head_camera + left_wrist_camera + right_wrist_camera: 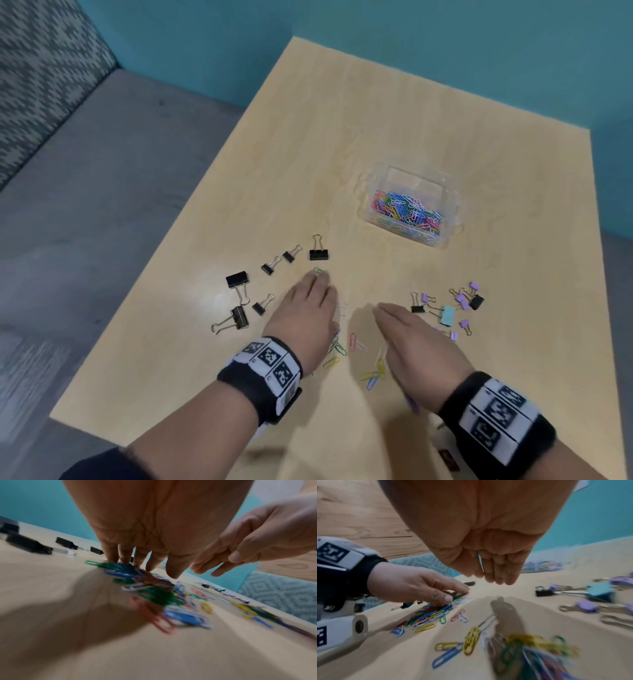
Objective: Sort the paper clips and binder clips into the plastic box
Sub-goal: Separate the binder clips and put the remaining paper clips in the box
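Head view — both hands (308, 308) flat

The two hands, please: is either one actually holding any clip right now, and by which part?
Neither: left hand fingertips touch the paper clips; right hand hovers open.

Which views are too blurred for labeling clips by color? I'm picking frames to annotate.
Head view: mostly sharp, the black binder clips crisp, only the right hand and its wristband smeared. Left wrist view: heavy motion blur on the near paper clips, with a broad hand shadow on the table. Right wrist view: the bottom-right paper clip pile streaked, the mid-table ones readable.
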The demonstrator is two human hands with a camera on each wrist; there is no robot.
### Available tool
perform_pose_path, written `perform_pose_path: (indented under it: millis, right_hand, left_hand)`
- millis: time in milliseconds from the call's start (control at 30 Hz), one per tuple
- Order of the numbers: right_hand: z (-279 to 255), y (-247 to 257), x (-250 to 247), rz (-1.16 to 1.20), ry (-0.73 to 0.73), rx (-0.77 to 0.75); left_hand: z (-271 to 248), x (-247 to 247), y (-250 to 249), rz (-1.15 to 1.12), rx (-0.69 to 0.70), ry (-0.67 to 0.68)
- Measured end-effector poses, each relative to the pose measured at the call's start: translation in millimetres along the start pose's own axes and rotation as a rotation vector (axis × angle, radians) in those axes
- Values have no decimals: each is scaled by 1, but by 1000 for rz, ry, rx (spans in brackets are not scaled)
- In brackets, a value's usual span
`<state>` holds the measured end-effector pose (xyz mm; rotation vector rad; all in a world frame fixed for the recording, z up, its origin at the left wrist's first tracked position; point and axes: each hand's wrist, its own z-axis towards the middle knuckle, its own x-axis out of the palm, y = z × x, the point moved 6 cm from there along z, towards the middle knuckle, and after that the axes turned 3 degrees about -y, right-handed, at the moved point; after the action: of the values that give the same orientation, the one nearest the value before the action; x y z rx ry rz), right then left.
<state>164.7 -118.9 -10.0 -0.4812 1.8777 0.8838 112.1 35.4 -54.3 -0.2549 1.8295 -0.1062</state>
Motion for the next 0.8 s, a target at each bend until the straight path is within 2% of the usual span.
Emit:
perform_pose_path:
  millis: [67, 133, 233, 367, 533, 633, 700, 800]
  right_hand:
    - [-23, -10, -2, 16, -29, 70]
    - [-44, -18, 1, 4, -72, 110]
    - [-73, -31, 8, 40, -114, 219]
    - [-102, -44, 18, 63, -141, 392]
    - [-116, -39, 32, 75, -157, 439]
    - [-108, -23, 47, 116, -55, 383]
    - [-102, -9, 53, 150, -13, 271]
    - [-105, -8, 48, 228, -69, 242]
  left_hand:
    - [-12, 6, -9, -32, 73, -7]
    - [-26, 6, -11, -98, 110, -67]
    - [-31, 2, 5, -169, 32, -138]
    - [-22, 5, 14, -156, 18, -120]
    - [-23, 3, -16, -181, 144, -120]
    - [-38, -6, -29, -260, 219, -199]
    - [-49, -14, -17, -393, 114, -269]
    - [-66, -22, 25, -528, -204, -373]
